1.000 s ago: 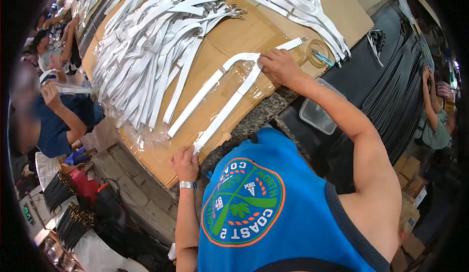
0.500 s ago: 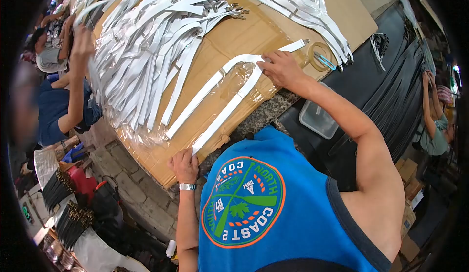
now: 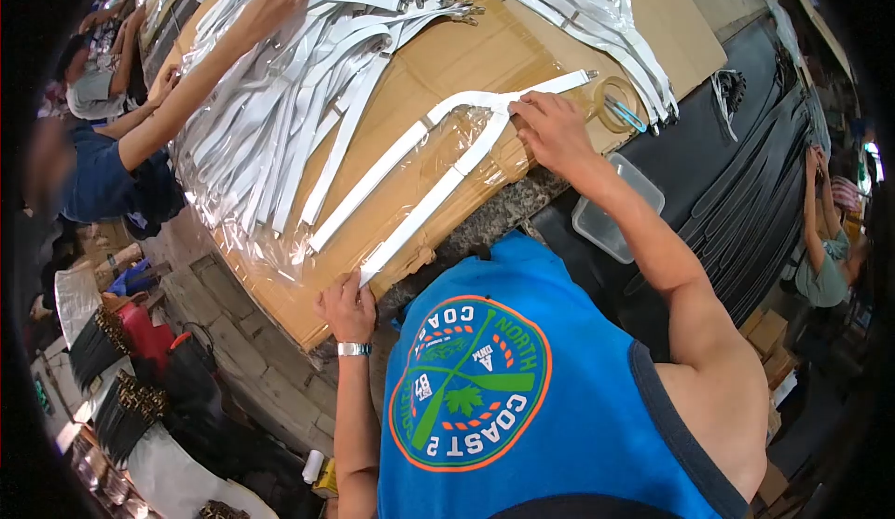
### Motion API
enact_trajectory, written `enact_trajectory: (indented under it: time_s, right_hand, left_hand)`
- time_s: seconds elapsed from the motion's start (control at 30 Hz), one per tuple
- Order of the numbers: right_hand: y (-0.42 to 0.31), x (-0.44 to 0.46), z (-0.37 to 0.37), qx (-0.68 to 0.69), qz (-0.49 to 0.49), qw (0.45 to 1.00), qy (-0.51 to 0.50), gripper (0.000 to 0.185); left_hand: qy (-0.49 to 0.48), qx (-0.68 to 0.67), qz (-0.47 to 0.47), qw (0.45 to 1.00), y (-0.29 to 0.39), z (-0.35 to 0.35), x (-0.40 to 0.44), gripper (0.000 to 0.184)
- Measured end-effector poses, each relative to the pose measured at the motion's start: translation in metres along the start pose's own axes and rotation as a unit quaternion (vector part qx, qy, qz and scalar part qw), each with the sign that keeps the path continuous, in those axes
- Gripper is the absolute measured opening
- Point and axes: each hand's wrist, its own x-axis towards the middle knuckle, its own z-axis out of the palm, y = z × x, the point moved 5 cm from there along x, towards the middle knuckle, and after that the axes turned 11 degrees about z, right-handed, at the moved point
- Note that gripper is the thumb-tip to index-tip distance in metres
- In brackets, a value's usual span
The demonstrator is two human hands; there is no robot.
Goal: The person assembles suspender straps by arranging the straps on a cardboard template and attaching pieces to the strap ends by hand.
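Observation:
A pair of white suspenders lies in a Y shape on the cardboard, its two long straps running toward the lower left. My left hand, with a silver watch at the wrist, pinches the end of the nearer strap by the cardboard's edge. At the joint of the Y, my right hand is closed on the strap, its fingertips bent down. The short back strap goes on past that hand to a metal clip. Clear plastic film shows around the straps.
A big heap of white suspenders covers the cardboard on the left, with another bundle at the top. A tape roll, light-blue snips and a plastic lid are at right. A co-worker's arm reaches over the heap.
My right hand has shifted slightly right along the suspenders' joint. The co-worker's arm has swung rightward over the heap. My left hand keeps the strap end.

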Motion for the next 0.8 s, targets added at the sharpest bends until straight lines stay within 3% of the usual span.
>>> enact_trajectory:
  time_s: [0.33, 0.47, 0.63, 0.8]
  right_hand:
    - [-0.002, 0.016, -0.009, 0.004, 0.05, 0.999, 0.014, 0.04]
    - [-0.029, 0.011, -0.011, 0.017, 0.002, 0.999, 0.03, 0.038]
    - [-0.082, 0.006, 0.005, 0.106, -0.05, 0.992, -0.038, 0.038]
    - [-0.152, 0.012, 0.039, 0.169, -0.156, 0.97, -0.077, 0.046]
  left_hand:
    - [0.011, -0.024, -0.067, 0.997, 0.003, -0.001, -0.011, 0.054]
    - [0.035, -0.063, -0.111, 0.991, 0.0, -0.015, -0.011, 0.057]
    - [0.139, -0.046, -0.162, 0.976, -0.047, -0.027, -0.003, 0.053]
    - [0.128, -0.047, -0.342, 0.93, -0.087, -0.022, -0.01, 0.055]
